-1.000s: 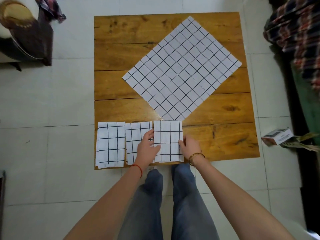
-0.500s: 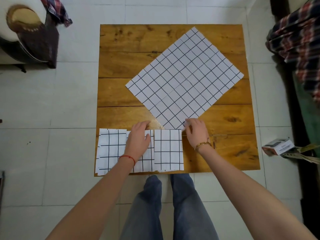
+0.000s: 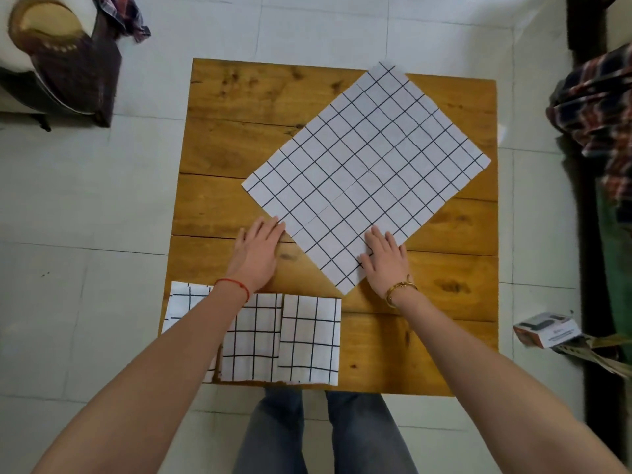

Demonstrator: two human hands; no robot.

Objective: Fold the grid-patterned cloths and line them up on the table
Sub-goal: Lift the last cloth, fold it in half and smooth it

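A large white cloth with a black grid [image 3: 366,172] lies flat and turned like a diamond on the wooden table [image 3: 239,107]. My left hand [image 3: 258,254] rests flat on the wood, fingertips touching the cloth's lower left edge. My right hand [image 3: 384,260] lies flat with fingers apart on the cloth's near corner. Three folded grid cloths sit in a row along the near edge: the left one [image 3: 184,302] partly under my forearm, the middle one [image 3: 253,340], and the right one [image 3: 309,340].
A round cushioned chair [image 3: 51,56] with a plaid cloth stands at the far left. Plaid fabric [image 3: 602,107] hangs at the right. A small cardboard box [image 3: 547,330] lies on the tiled floor to the right of the table.
Both hands left the folded cloths at the near edge and moved forward to the unfolded cloth. The right hand now lies on its near corner, the left at its lower left edge.
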